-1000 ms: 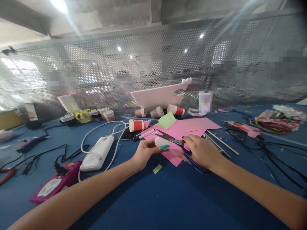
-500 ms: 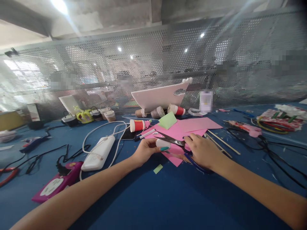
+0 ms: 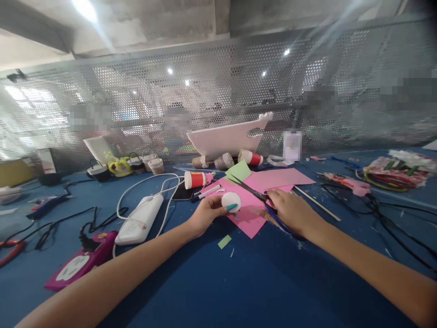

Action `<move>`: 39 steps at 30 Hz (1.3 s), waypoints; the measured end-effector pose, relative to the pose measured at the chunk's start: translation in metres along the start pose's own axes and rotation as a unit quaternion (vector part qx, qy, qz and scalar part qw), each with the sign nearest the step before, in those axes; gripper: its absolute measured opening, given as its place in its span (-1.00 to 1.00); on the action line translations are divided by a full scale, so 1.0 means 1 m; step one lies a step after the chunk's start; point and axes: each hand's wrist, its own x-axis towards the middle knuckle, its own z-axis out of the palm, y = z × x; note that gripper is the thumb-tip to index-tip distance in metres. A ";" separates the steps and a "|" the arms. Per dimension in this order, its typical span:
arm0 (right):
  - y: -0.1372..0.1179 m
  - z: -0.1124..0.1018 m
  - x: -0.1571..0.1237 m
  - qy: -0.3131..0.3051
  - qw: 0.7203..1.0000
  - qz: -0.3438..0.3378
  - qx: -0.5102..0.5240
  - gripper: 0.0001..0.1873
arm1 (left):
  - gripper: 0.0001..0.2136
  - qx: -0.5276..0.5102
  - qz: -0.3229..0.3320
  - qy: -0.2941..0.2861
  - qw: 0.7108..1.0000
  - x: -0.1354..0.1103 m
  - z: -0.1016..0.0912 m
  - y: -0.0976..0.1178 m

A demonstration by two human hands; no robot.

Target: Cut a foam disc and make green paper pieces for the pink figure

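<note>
Head view: left fingers (image 3: 221, 211) pinch a white disc (image 3: 232, 198), right fingers (image 3: 275, 197) wrap around blue-handled scissors (image 3: 261, 196); pink paper (image 3: 251, 223) lies on the blue surface (image 3: 218, 291), a perforated screen (image 3: 205, 102) behind.

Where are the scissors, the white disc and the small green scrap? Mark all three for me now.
Scissors (image 3: 260, 195): head view, on the metal near the pivot.
White disc (image 3: 231, 199): head view, near the middle of its face.
Small green scrap (image 3: 224, 241): head view, middle of its surface.
</note>
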 end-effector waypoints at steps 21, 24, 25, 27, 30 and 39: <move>-0.005 -0.001 -0.001 0.002 0.998 -0.061 -0.007 -0.46 | -0.73 0.012 0.022 -0.015 1.000 -0.001 -0.001 -0.003; -0.004 -0.003 -0.001 0.002 0.998 -0.061 -0.020 -0.44 | -0.72 0.008 0.023 -0.012 1.000 -0.001 0.000 -0.003; -0.003 -0.003 -0.001 0.005 0.998 -0.061 -0.025 -0.43 | -0.72 0.008 0.021 -0.010 1.000 -0.001 0.000 -0.003; -0.003 -0.003 -0.001 0.010 0.998 -0.059 -0.033 -0.42 | -0.73 0.010 0.017 -0.007 1.000 -0.002 0.000 -0.002; -0.004 -0.004 -0.001 0.006 0.998 -0.050 -0.034 -0.43 | -0.72 0.017 0.011 -0.008 1.000 -0.001 0.000 -0.001; 0.000 -0.001 0.000 0.002 0.999 -0.032 0.000 -0.40 | -0.65 -0.003 0.006 0.021 1.000 0.001 0.000 -0.002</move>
